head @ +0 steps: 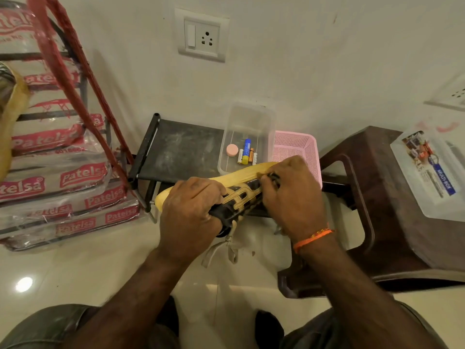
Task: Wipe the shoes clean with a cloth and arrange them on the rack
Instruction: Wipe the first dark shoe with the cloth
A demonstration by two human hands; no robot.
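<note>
Shoe [241,195] is held sideways in the air, just in front of the rack's [176,149] front edge, tan sole turned toward the wall, black-and-tan upper facing the person. Left hand [188,212] is wrapped around the left end of the upper; right hand [289,195] is curled over the right end, fingers pinching something dark at the edge. Could be the heel tab or a bit of cloth, can't tell. Shoe looks light. Sole likely stiff and grippy, upper soft and will give under pressure, so best held by the sole rim or heel, not the loose laces [226,248] dangling below. No cloth clearly visible anywhere. Which end is toe is masked by the hands. Rack's top shelf is dusty, with a clear plastic box [251,127] and a pink basket [302,147] along its right side; lower shelves are hidden behind the shoe and arms. Second shoe not in sight.
</note>
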